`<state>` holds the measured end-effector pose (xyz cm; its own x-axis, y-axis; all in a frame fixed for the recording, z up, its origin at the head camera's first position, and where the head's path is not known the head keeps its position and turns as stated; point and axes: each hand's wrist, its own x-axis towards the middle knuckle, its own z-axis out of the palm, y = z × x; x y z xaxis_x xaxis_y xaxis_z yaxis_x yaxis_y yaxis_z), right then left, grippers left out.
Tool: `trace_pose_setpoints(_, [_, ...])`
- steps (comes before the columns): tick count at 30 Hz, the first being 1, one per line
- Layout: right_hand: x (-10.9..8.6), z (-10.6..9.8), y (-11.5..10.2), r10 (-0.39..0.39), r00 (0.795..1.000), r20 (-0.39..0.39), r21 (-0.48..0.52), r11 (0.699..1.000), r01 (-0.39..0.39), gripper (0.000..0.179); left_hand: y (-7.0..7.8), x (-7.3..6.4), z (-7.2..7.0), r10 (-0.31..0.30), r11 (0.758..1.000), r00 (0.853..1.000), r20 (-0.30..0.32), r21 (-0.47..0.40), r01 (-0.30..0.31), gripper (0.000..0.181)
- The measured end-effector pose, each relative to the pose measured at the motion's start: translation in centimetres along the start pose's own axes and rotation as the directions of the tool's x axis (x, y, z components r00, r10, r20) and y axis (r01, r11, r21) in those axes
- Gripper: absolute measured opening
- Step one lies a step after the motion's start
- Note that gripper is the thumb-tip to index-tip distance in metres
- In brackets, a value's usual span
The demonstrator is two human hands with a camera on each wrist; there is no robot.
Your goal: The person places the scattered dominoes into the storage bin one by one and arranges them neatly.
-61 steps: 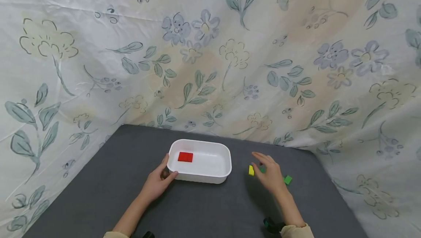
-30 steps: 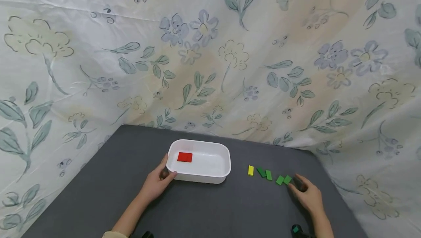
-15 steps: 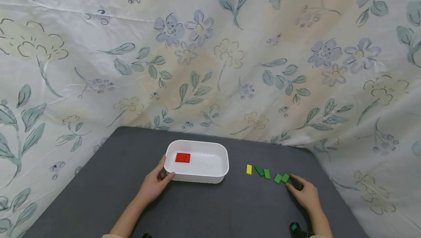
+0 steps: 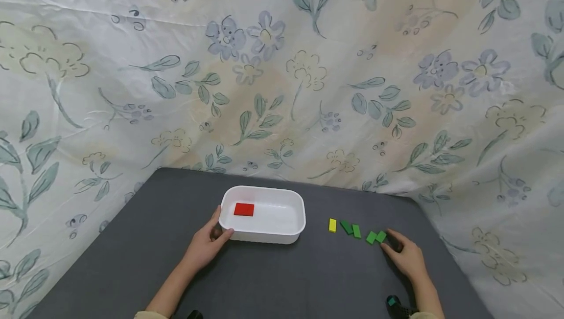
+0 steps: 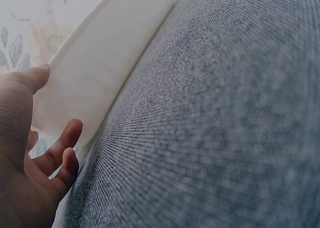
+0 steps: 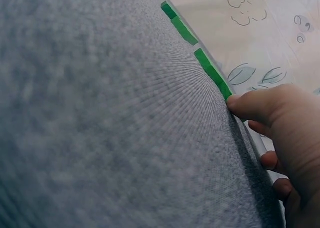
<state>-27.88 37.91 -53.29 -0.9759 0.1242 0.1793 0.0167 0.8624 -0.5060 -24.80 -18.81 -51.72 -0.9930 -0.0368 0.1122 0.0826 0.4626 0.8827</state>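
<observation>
My left hand (image 4: 204, 244) holds the left end of a white plastic tray (image 4: 269, 236), thumb at its front corner and a finger along its left side. In the left wrist view the thumb tip (image 5: 41, 77) touches the tray wall (image 5: 95, 62). Something flat and red (image 4: 244, 210) lies inside, towards the left. Farther right, my right hand (image 4: 407, 256) pinches the rightmost green block (image 4: 381, 236) between thumb and forefinger. Its thumb (image 6: 250, 103) meets the block's near end in the right wrist view. Another green block (image 4: 371, 238) touches it.
Left of that pair, a green block (image 4: 356, 231) leans against a darker green one (image 4: 346, 227). A yellow block (image 4: 332, 225) stands nearer the tray. All sit on a dark grey cloth-covered table (image 4: 273, 280). Behind hangs a flowered curtain (image 4: 282, 89).
My right hand has moved right from above the yellow block to the far green block, and its fingers have closed on that block. The left hand stays on the tray. The head view shifted slightly.
</observation>
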Motion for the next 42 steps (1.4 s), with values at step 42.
trace_pose_setpoints(42, [-0.59,-0.19,-0.36,-0.126,0.978,-0.169,-0.005,0.992,0.127,0.044,-0.07,-0.33,-0.05,-0.001,1.000,1.000,-0.001,0.000,0.001,0.091])
